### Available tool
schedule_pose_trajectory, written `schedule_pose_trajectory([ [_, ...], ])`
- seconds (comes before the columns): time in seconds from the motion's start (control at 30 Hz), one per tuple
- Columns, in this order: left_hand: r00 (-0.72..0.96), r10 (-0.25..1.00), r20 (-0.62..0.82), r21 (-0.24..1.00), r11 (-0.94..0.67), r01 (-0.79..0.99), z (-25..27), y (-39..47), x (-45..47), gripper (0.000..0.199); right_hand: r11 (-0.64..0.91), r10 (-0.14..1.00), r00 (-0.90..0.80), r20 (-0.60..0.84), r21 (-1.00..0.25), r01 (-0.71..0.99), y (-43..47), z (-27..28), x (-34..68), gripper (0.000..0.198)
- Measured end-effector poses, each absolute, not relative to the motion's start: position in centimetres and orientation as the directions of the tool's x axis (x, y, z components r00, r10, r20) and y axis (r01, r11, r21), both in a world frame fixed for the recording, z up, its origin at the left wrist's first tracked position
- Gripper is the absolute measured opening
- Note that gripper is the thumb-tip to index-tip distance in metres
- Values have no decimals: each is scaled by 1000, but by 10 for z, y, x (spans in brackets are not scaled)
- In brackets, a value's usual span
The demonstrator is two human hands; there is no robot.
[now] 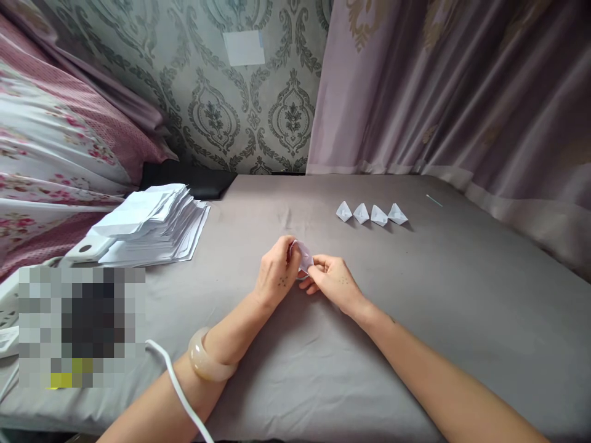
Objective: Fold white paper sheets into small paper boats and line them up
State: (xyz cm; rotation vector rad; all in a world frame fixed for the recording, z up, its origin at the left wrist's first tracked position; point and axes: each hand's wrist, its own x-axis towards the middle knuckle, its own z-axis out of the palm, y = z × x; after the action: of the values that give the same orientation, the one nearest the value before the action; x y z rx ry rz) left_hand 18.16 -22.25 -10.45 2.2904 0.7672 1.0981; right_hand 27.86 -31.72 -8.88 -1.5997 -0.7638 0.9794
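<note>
Between my two hands is a small piece of folded white paper [305, 257], held just above the grey cloth. My left hand [278, 271] pinches its left side, with a pale bangle [205, 357] on that wrist. From the right, my right hand [336, 282] grips the paper's lower right edge between thumb and fingers. Part of the paper is hidden behind the fingers. Beyond my right hand, several folded white paper shapes [361, 213] with pointed tops stand in a row on the cloth.
A tall, uneven stack of white paper sheets [157, 224] sits at the left, near a white power strip [87, 249]. A white cable [175, 381] crosses by my left forearm. A thin stick [434, 200] lies far right. Curtains [392, 92] hang behind the grey-covered surface [462, 295].
</note>
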Motion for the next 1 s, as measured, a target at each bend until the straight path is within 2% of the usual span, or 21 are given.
schedule_pose_trajectory([
  [0.13,547,657,519,631,-726,274,-104,-224,183,21,-257,799,583,-145,-960,113,-315,-98,281,17],
  [0.2,563,656,502,630,-723,282,-104,-225,184,21,-267,784,619,-54,-929,256,-316,-100,284,19],
  [0.27,572,670,473,646,-705,293,-105,-226,185,21,-271,776,622,98,-840,471,-318,-101,286,20],
  [0.33,581,691,431,671,-675,305,-104,-227,185,21,-290,770,592,238,-695,658,-319,-101,287,20],
  [0.4,591,713,377,706,-634,316,-103,-227,186,22,-322,774,561,295,-579,749,-320,-101,288,22],
  [0.53,615,751,238,784,-522,334,-99,-226,185,24,-365,796,538,278,-489,792,-320,-100,290,26],
  [0.67,674,721,160,781,-510,361,-98,-225,184,27,-404,817,525,240,-411,817,-321,-100,295,30],
  [0.87,696,695,181,725,-572,383,-101,-223,183,19,-431,840,499,213,-297,852,-322,-100,294,29],
  [1.0,711,680,177,715,-586,382,-102,-221,183,21,-425,849,486,210,-276,862,-321,-98,291,27],
])
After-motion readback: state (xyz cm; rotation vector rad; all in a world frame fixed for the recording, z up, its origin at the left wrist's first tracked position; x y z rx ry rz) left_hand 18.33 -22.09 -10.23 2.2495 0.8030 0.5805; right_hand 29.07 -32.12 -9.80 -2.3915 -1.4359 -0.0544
